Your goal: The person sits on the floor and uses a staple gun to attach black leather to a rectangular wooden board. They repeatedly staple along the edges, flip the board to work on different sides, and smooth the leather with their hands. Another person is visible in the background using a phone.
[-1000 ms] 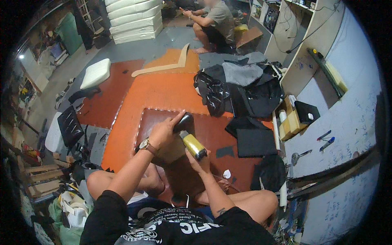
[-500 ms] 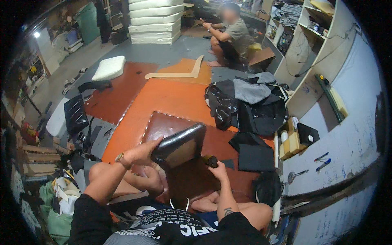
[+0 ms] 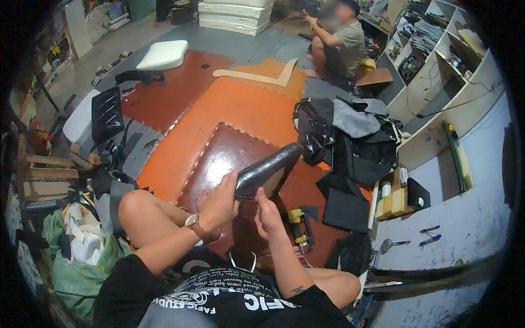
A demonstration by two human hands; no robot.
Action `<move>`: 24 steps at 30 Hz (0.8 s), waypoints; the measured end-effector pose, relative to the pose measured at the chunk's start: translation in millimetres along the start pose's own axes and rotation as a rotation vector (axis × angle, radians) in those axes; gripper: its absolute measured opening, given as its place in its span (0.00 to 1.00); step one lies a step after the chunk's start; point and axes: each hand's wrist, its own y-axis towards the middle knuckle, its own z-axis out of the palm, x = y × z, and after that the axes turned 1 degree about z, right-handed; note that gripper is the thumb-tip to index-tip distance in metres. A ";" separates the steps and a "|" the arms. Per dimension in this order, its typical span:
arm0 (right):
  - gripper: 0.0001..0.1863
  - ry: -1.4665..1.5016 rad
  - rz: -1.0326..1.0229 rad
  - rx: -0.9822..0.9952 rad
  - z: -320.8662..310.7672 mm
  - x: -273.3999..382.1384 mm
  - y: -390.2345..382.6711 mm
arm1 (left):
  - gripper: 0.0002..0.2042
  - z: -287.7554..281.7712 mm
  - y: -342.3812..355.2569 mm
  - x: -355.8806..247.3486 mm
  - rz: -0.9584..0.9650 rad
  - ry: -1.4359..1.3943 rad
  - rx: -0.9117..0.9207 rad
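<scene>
A glossy black padded panel with a brown board-like underside is held tilted in front of me. My left hand, with a watch on its wrist, grips the panel's near left end. At the near lower corner, my right hand has its fingertips against the panel; part of their hold is hidden. A yellow and black staple gun rests beside my right forearm, out of both hands. Under the panel lies a brown leather-like sheet.
An orange mat spreads ahead, bearing a flat tan L-shaped piece. Black material is heaped at right beside white shelving. A person squats at the far right. A green sack stands at my left.
The staple gun has left my right hand and lies on the floor. My right hand has come to the panel's near corner. The panel has tilted and shows less underside; the view has shifted.
</scene>
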 end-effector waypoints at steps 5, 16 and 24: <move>0.20 -0.106 -0.054 0.119 3.3 -21.6 30.8 | 0.45 -15.5 9.6 13.1 0.290 0.098 -0.008; 0.15 -0.115 -0.219 0.204 -7.9 -70.1 57.7 | 0.41 -17.3 4.3 12.5 0.111 0.273 0.050; 0.22 -0.204 -0.351 0.156 -9.5 -84.9 57.0 | 0.37 -2.9 -8.0 34.5 -0.190 -0.804 -0.132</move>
